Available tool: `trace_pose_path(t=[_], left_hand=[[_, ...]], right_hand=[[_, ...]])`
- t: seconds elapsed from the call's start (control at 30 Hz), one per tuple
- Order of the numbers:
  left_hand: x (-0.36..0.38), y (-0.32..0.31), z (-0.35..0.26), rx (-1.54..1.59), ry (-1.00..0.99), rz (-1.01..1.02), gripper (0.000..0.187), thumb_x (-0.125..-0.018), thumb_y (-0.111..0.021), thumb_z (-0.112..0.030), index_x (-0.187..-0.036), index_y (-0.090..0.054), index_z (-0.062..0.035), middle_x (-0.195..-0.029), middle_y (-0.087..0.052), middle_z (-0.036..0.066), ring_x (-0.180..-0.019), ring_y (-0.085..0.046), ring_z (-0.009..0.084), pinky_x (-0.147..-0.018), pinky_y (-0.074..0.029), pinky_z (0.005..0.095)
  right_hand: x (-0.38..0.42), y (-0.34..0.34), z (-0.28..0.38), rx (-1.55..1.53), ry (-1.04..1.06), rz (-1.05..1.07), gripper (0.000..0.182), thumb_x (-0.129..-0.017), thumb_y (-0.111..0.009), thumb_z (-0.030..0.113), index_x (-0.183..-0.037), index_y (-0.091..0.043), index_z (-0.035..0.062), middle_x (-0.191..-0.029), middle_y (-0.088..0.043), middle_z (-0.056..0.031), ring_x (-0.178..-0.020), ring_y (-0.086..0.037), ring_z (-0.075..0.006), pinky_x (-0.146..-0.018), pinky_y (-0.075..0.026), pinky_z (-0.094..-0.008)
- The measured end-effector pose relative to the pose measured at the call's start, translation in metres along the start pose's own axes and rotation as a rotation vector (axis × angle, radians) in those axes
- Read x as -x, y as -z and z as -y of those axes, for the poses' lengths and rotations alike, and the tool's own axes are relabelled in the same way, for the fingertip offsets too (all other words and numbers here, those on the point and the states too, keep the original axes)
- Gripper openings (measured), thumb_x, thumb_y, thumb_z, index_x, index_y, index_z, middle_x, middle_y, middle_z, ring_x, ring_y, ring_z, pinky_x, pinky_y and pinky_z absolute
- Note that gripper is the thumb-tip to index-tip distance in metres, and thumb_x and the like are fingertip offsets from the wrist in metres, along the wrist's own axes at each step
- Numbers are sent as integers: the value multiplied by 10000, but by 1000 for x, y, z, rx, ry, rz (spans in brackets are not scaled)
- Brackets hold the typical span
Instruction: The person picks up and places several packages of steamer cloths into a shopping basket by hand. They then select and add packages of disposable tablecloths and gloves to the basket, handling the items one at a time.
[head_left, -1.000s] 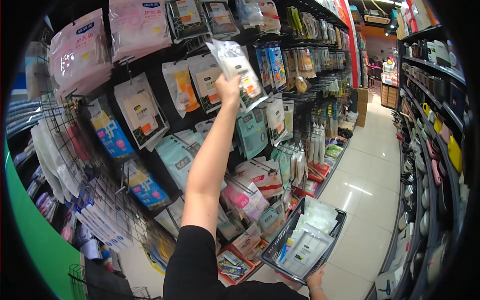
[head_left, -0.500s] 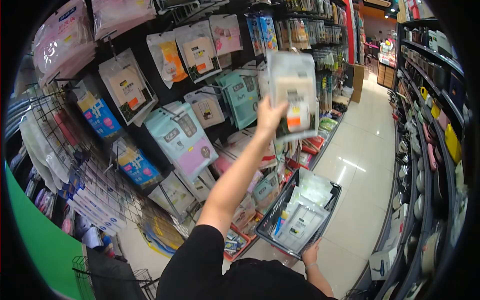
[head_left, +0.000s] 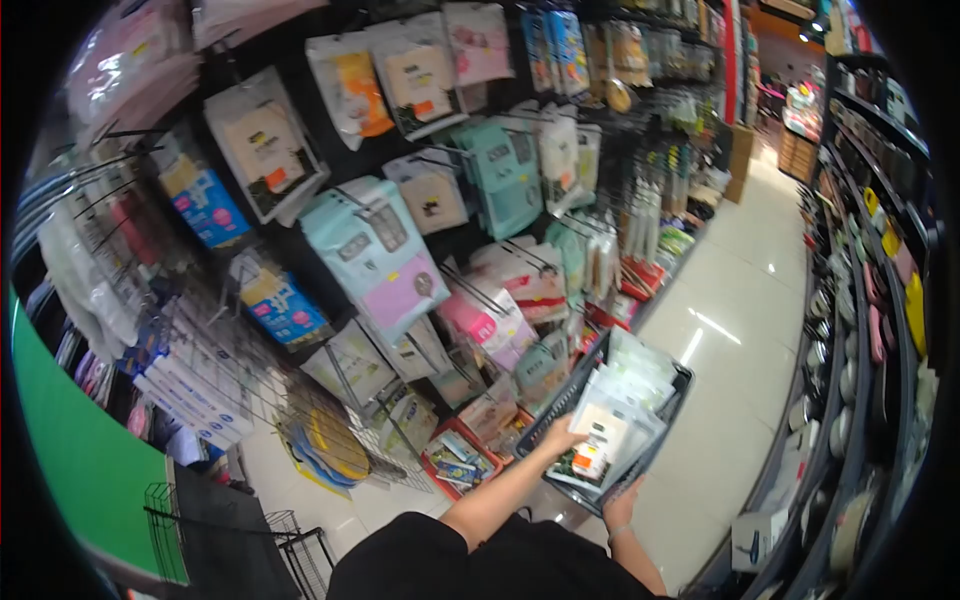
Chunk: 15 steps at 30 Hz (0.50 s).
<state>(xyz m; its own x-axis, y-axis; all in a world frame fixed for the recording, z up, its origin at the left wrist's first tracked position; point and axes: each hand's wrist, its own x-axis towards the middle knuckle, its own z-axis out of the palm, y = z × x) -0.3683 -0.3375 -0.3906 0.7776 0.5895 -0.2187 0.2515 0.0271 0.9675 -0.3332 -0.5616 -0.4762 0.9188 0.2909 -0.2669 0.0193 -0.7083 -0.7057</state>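
Now, in the head view, we see the packet (head_left: 604,428) brought down from in front of the hanging bags (head_left: 418,80) to the basket (head_left: 682,388), so it lies over the bags (head_left: 638,362) there but is not yet released. Our left hand (head_left: 564,437) is clamped on its left edge, the rest reaching rightward from the fingers. Our right hand (head_left: 622,503) touches the basket's near corner; we cannot tell how firmly it grips.

dark basket (head_left: 573,393) — clear packets (head_left: 642,372) overlapping inside | black wall rack (head_left: 275,48) — bagged goods (head_left: 372,255) hanging
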Motion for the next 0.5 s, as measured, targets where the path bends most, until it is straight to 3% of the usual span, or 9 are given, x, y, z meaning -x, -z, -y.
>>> trace_pose_path(t=[0.03,0.1,0.17,0.2,0.23,0.3,0.43,0.5], left_hand=[[-6,1,7,-56,-44,28,540,-719,-717,-146,-1215,-532,-40,-1058,-643,180,-949,-633,275,-835,-482,327],[-15,0,22,-420,-29,-33,694,-731,-717,-223,-1342,-412,-100,-1230,-541,200,-1127,-535,322,-939,-413,426],[2,-5,19,-869,-39,-86,766,-744,-704,-309,-1393,-329,-153,-1379,-384,185,-1275,-372,345,-1006,-296,548],[8,-7,26,-894,-71,-84,716,-762,-676,-380,-1373,-370,-167,-1433,-295,155,-1332,-268,327,-1019,-214,612],[15,-11,44,-882,-67,-96,716,-762,-676,-380,-1373,-370,-167,-1433,-295,155,-1332,-268,327,-1019,-214,612],[37,-12,78,-1162,-83,97,639,-815,-585,-447,-1362,-387,-183,-1428,-315,144,-1325,-275,325,-1031,-205,605],[48,-12,104,-1241,-7,186,576,-865,-476,-496,-1355,-400,-204,-1435,-315,119,-1332,-255,331,-1047,-159,612],[47,-11,100,-1164,128,252,549,-900,-382,-517,-1361,-397,-219,-1421,-340,105,-1330,-248,331,-1061,-116,604]], right_hand=[[0,0,1,4,-9,2,856,-807,-512,97,-1462,41,103,-1266,-390,-297,-1083,-486,-450,-911,-417,-468],[5,5,3,-96,48,12,866,-832,-546,170,-1449,48,38,-1260,-379,-360,-1134,-432,-476,-992,-346,-463],[0,2,-1,-40,111,3,893,-811,-563,128,-1450,56,44,-1269,-373,-356,-1149,-425,-469,-996,-346,-457],[1,0,-7,3,117,-15,922,-791,-580,86,-1450,64,50,-1277,-367,-351,-1165,-418,-463,-1001,-345,-450],[0,1,-7,14,129,-11,922,-791,-580,86,-1450,64,50,-1277,-367,-351,-1165,-418,-463,-1001,-345,-450],[7,11,8,17,16,54,982,-744,-594,6,-1448,89,61,-1298,-348,-343,-1180,-411,-456,-995,-358,-442],[2,8,2,75,6,68,983,-741,-570,-14,-1447,107,80,-1313,-332,-337,-1123,-460,-470,-958,-397,-449],[5,11,6,64,8,76,976,-743,-563,-13,-1448,106,80,-1309,-333,-340,-1109,-471,-469,-951,-402,-452]])
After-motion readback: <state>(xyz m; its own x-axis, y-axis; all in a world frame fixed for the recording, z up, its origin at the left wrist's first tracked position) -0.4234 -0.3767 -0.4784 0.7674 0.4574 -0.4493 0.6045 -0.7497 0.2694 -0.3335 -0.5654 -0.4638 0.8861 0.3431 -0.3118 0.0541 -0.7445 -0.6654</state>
